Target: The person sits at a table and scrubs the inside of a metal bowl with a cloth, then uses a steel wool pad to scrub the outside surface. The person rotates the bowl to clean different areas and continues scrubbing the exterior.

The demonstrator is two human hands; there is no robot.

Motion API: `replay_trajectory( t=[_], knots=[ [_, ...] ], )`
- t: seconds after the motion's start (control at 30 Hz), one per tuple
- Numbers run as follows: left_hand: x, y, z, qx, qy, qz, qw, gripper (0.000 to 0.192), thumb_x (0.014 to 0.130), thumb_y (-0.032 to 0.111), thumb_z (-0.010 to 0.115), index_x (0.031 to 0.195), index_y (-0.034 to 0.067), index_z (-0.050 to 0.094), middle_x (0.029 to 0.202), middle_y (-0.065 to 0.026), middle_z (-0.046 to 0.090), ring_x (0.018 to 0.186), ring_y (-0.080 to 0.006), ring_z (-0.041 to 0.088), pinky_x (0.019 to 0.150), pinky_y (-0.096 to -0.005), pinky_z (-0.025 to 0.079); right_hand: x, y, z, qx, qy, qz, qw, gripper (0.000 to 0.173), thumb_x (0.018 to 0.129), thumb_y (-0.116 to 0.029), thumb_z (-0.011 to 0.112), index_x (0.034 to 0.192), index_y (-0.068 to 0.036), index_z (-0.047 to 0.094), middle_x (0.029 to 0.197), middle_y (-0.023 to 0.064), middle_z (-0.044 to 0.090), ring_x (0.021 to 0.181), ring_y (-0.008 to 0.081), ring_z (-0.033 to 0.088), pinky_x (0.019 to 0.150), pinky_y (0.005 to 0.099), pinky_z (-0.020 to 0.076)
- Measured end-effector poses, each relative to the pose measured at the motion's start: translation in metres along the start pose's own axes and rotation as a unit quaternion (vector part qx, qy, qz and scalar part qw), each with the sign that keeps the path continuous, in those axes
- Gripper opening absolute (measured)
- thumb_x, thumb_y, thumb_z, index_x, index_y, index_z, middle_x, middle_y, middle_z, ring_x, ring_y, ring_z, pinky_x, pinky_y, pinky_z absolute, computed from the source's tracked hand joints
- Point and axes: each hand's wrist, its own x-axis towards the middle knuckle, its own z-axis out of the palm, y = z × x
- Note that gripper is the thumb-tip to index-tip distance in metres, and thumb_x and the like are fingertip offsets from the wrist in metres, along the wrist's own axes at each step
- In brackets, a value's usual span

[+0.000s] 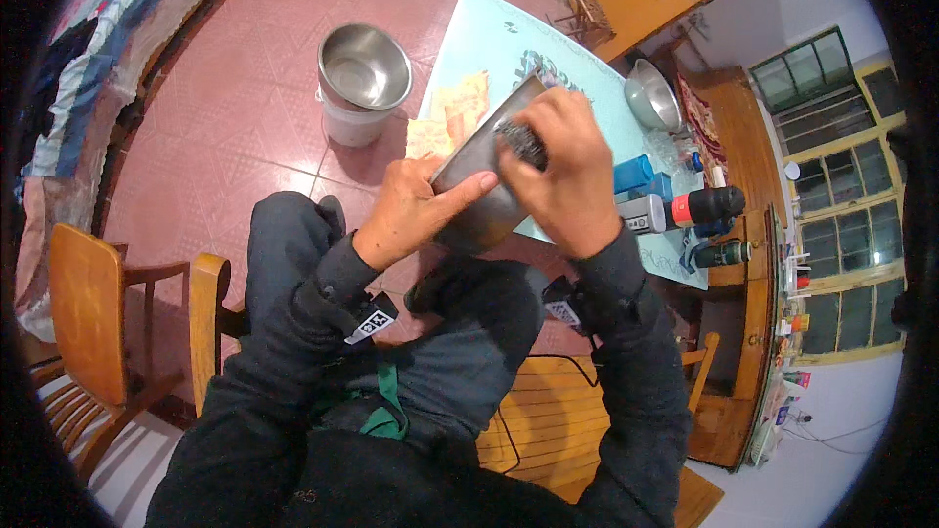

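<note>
My left hand [414, 213] grips the rim of a tilted stainless steel container [477, 194], thumb over the near edge. In my right hand [568, 169] is a dark grey metal scouring pad [522, 144], pressed on the container's wall. The container hangs above my knees, beside the corner of a pale blue table [484, 29]. Crumpled yellowish paper or cloth [462, 106] lies on the table just behind it. The container's far end is partly hidden by my right hand.
A steel bowl [364, 67] rests on a white bucket [352, 125] on the tiled floor. On the table stand another metal bowl [653, 95], blue containers [633, 173], a grey device [642, 215] and a dark bottle [704, 207]. A wooden chair [88, 312] is at left.
</note>
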Motion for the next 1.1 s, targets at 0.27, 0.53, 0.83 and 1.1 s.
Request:
replay_trajectory(
  t=[0.27, 0.53, 0.83, 1.1],
  knots=[
    [-0.001, 0.0, 0.0, -0.014, -0.011, 0.01, 1.0, 0.043, 0.095, 0.036, 0.079, 0.097, -0.006, 0.075, 0.07, -0.0194, 0.069, 0.063, -0.0206, 0.069, 0.06, -0.0381, 0.053, 0.001, 0.012, -0.003, -0.051, 0.008, 0.074, 0.996, 0.025, 0.078, -0.014, 0.075, 0.096, -0.003, 0.063, 0.098, 0.0165, 0.06, 0.098, 0.0389, 0.06, 0.082, 0.0482, 0.052],
    [-0.002, -0.001, -0.003, -0.034, -0.018, -0.014, 0.999, 0.042, 0.097, 0.036, 0.077, 0.099, -0.006, 0.075, 0.071, -0.0143, 0.072, 0.068, -0.0091, 0.066, 0.059, -0.0346, 0.053, 0.0, 0.016, -0.003, -0.045, 0.042, 0.1, 0.993, 0.017, 0.087, -0.011, 0.076, 0.096, 0.001, 0.067, 0.092, 0.0193, 0.062, 0.086, 0.0367, 0.063, 0.076, 0.0422, 0.0498],
    [-0.003, 0.002, -0.006, -0.04, -0.026, -0.046, 0.998, 0.042, 0.097, 0.035, 0.078, 0.102, -0.006, 0.076, 0.076, -0.0132, 0.074, 0.071, -0.01, 0.068, 0.064, -0.0339, 0.055, 0.0, 0.02, 0.0, 0.0, 0.063, 0.129, 0.99, 0.015, 0.085, -0.013, 0.074, 0.091, -0.001, 0.067, 0.09, 0.0188, 0.062, 0.087, 0.0406, 0.064, 0.077, 0.0483, 0.0508],
    [-0.004, 0.005, -0.003, 0.014, -0.03, -0.052, 0.998, 0.04, 0.098, 0.034, 0.077, 0.101, -0.006, 0.075, 0.078, -0.0056, 0.07, 0.072, -0.0092, 0.064, 0.062, -0.0308, 0.053, 0.001, 0.003, 0.005, 0.031, -0.002, 0.053, 0.998, 0.022, 0.081, -0.013, 0.075, 0.096, -0.003, 0.063, 0.095, 0.0166, 0.062, 0.093, 0.0395, 0.063, 0.079, 0.0487, 0.0518]
  ],
)
